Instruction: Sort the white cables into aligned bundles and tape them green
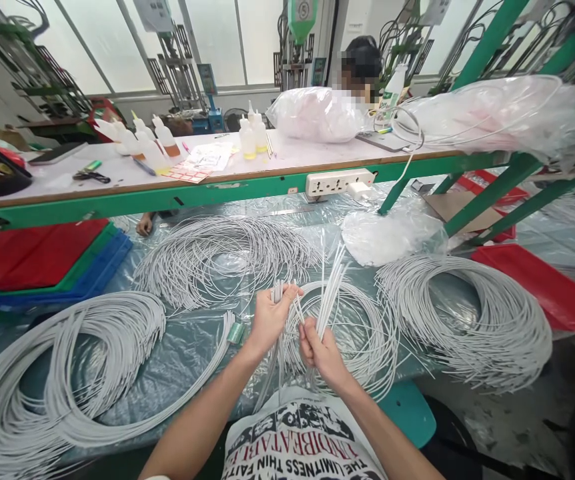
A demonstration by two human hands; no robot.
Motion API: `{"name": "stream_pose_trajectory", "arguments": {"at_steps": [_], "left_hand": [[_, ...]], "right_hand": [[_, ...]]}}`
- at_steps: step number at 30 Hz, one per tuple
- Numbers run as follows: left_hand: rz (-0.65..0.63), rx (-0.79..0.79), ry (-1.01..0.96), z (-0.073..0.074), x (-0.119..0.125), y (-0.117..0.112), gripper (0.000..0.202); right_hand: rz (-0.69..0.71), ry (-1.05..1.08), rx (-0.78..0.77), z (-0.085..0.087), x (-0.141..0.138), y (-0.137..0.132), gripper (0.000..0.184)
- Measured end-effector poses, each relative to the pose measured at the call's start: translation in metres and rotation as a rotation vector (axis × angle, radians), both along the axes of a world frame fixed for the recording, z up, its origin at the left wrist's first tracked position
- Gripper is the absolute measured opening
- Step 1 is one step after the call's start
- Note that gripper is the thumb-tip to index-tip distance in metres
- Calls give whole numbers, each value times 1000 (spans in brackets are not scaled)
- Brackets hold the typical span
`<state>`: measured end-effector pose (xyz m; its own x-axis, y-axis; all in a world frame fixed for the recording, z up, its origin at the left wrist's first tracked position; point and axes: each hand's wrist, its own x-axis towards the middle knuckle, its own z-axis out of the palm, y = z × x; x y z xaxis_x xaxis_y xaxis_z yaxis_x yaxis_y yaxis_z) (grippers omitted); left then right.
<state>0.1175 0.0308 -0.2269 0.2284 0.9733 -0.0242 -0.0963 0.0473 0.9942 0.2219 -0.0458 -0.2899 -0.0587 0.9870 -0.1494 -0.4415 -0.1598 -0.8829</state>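
My left hand (271, 315) is closed round a bundle of thin grey-white cables, with its thumb and forefinger pinched at the top. Close beside it, my right hand (321, 348) grips a second bunch of white cables (333, 287), whose ends fan upward above the fist. One or two strands run between the two hands. Behind and below them lies a loose coil of cables (385, 333) on the plastic-covered table. The lower lengths of both bundles hang toward my lap and are partly hidden by my hands.
Large cable coils lie at left (140, 320), behind (222, 250) and right (522, 320). A green-edged shelf (247, 190) crosses in front, carrying bottles, plastic bags and a power strip (337, 183). Trays (42, 253) stack at left. Another person's hand (144, 225) shows under the shelf.
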Motion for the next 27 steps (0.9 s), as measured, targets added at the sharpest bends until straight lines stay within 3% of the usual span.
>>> {"name": "stream_pose_trajectory", "arguments": {"at_steps": [10, 18, 27], "left_hand": [[3, -44, 20, 1, 14, -10, 36], [139, 78, 180, -5, 20, -15, 46], [112, -59, -98, -5, 26, -20, 51]], "right_hand": [[-89, -74, 63, -8, -8, -7, 43], [-83, -138, 64, -12, -10, -11, 43], [-134, -101, -44, -3, -11, -6, 56]]}}
